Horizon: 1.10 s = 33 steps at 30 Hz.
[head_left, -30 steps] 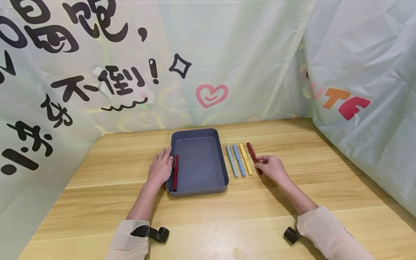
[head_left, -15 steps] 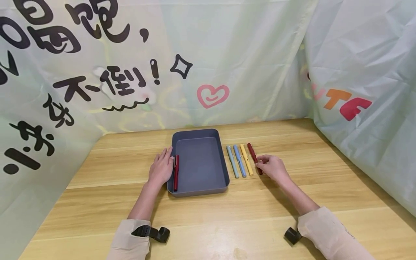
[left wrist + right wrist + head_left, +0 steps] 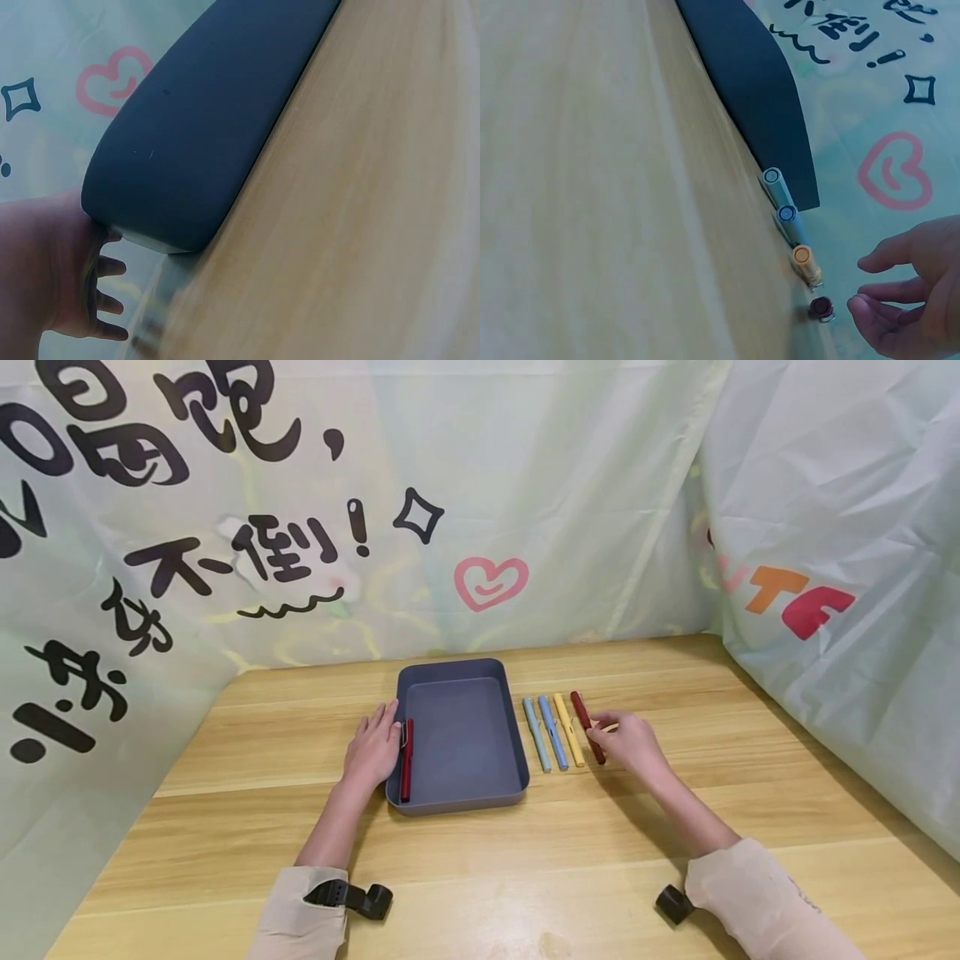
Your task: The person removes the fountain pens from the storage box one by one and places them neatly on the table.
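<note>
My left hand (image 3: 372, 745) rests against the left side of a dark grey rectangular tray (image 3: 459, 793), its fingers extended. In the left wrist view, that hand (image 3: 64, 270) is by the tray's outer wall (image 3: 180, 135). Inside the tray, along its left wall, lies a red pen (image 3: 407, 760). Right of the tray, a dark red pen (image 3: 587, 727) lies on the table at the end of a row. My right hand (image 3: 628, 742) is just over it; in the right wrist view, the thumb and fingers are parted, with a gap to the dark red pen (image 3: 821, 307).
Between the tray and the dark red pen lie a pale teal pen (image 3: 536, 735), a blue pen (image 3: 553, 732) and a yellow pen (image 3: 568, 730), side by side. A printed curtain (image 3: 585, 510) hangs behind and beside the wooden table (image 3: 480, 877).
My right hand has come slightly up off the dark red pen, its fingers loosening. The left hand, the tray and the pens have stayed in place.
</note>
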Each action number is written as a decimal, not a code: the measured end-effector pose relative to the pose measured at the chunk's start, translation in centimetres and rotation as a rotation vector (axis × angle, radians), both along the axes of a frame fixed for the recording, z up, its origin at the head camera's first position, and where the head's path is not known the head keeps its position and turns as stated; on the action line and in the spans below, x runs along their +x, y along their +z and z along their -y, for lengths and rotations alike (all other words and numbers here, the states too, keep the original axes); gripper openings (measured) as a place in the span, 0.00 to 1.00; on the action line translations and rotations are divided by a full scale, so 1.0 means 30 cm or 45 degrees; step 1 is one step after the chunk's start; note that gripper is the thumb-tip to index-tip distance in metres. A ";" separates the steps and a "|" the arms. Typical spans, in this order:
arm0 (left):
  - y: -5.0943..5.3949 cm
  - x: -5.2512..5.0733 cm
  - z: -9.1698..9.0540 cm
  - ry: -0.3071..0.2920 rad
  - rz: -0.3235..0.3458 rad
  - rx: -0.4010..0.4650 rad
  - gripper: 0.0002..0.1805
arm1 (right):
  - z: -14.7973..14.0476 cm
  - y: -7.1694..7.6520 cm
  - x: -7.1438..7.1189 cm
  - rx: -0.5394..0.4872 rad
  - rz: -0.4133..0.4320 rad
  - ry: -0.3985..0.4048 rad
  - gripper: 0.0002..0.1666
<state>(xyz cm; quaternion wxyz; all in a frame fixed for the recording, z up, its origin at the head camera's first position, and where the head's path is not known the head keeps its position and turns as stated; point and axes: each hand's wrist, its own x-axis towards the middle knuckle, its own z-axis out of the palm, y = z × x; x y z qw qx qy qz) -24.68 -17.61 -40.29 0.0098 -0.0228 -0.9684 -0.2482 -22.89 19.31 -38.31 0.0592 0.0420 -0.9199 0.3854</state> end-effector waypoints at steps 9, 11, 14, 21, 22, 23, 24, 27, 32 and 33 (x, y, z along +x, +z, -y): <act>0.002 0.000 0.003 0.003 -0.005 -0.010 0.27 | 0.062 0.052 0.024 -0.064 -0.030 0.058 0.18; 0.001 -0.001 0.003 0.004 -0.006 -0.006 0.27 | 0.076 0.058 0.027 -0.051 -0.041 0.061 0.18; 0.002 0.000 0.001 0.004 -0.002 0.002 0.27 | 0.101 0.064 0.027 -0.014 -0.071 0.084 0.18; 0.004 0.001 -0.001 0.008 0.010 0.009 0.27 | 0.180 0.085 0.025 -0.004 -0.066 0.145 0.17; 0.004 0.000 -0.001 0.009 0.011 0.012 0.27 | 0.194 0.091 0.027 -0.009 -0.056 0.152 0.17; 0.004 -0.001 -0.001 0.009 0.011 0.016 0.27 | 0.208 0.096 0.030 -0.004 -0.052 0.161 0.17; 0.004 -0.001 0.000 0.010 0.011 0.023 0.27 | 0.222 0.101 0.031 -0.002 -0.051 0.170 0.16; 0.002 -0.003 0.001 0.009 0.014 0.041 0.27 | 0.261 0.112 0.036 0.011 -0.059 0.211 0.16; 0.001 -0.002 0.002 0.009 0.027 0.067 0.27 | 0.325 0.125 0.037 0.012 -0.082 0.275 0.15; 0.001 -0.001 0.002 0.011 0.030 0.071 0.27 | 0.337 0.128 0.037 0.015 -0.089 0.285 0.15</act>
